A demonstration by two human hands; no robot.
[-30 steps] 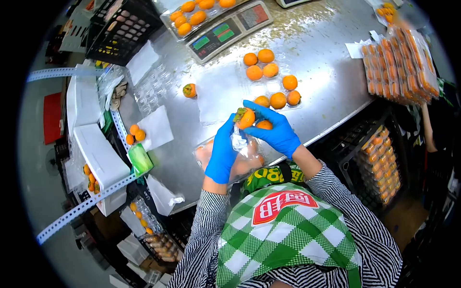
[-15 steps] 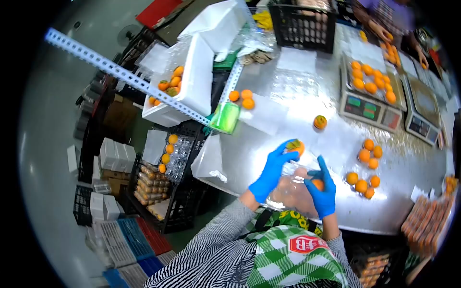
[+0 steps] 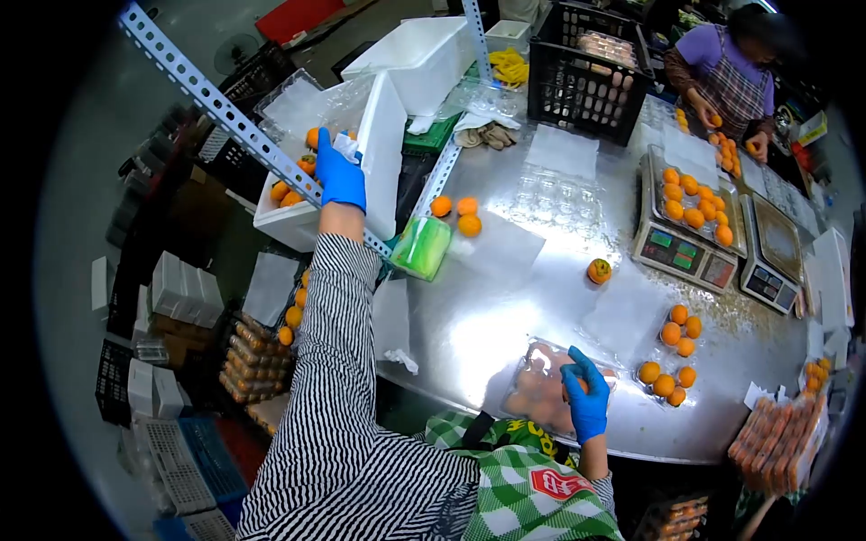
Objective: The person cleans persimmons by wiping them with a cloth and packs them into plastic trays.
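My left hand (image 3: 341,176), in a blue glove, is over the white foam box (image 3: 386,153), its fingers closed on a small white scrap (image 3: 346,146) that looks like paper or film. Beside those fingers are orange persimmons (image 3: 281,195), some with green tops. My right hand (image 3: 586,397), also gloved in blue, curls around a persimmon (image 3: 574,388), partly hidden by the fingers. Under it, at the table's near edge, lies a clear plastic fruit tray (image 3: 534,374) holding several rounded, pale orange fruits. A single persimmon with its calyx up (image 3: 599,270) rests farther off on the metal table.
Two scales (image 3: 677,248) stand at the right, one bearing a tray of fruit. Across the table a person (image 3: 726,81) handles fruit. A black crate (image 3: 582,95) stands at the back. A perforated metal post (image 3: 216,104) crosses near my left arm. Loose persimmons (image 3: 669,334) lie at right.
My left hand has moved from above the tray, where it held a persimmon, left to the foam box. That persimmon is no longer visible in it. My right hand stays by the tray.
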